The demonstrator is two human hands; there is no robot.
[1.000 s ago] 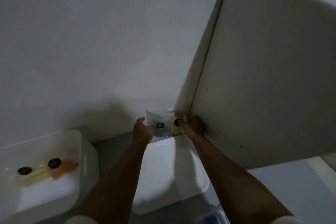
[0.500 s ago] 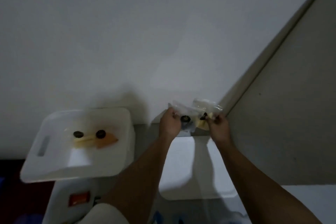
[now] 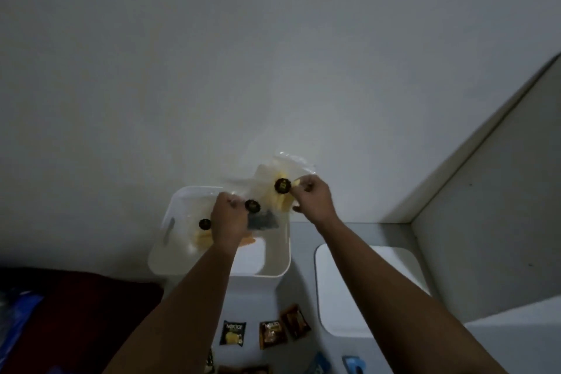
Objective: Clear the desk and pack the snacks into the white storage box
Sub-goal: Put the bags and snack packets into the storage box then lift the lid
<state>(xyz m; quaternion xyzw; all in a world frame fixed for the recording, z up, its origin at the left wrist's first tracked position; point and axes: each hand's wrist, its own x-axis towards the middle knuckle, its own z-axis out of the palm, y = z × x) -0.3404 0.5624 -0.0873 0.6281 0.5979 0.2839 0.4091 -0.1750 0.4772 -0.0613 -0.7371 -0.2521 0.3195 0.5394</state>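
Over the white storage box (image 3: 274, 264) the opening is largely taken up by both hands and the clear snack bags (image 3: 273, 191) they hold, with more bags (image 3: 203, 234) already lying inside. To its right the lid (image 3: 364, 291) covers the desk (image 3: 303, 240), leaving a bare strip between. Small sachets (image 3: 270, 332) crowd the near desk.

Dim home room, plain white wall (image 3: 273, 55), grey desk (image 3: 303, 297), snack sachets (image 3: 270, 334), red bedding (image 3: 91, 313) beside
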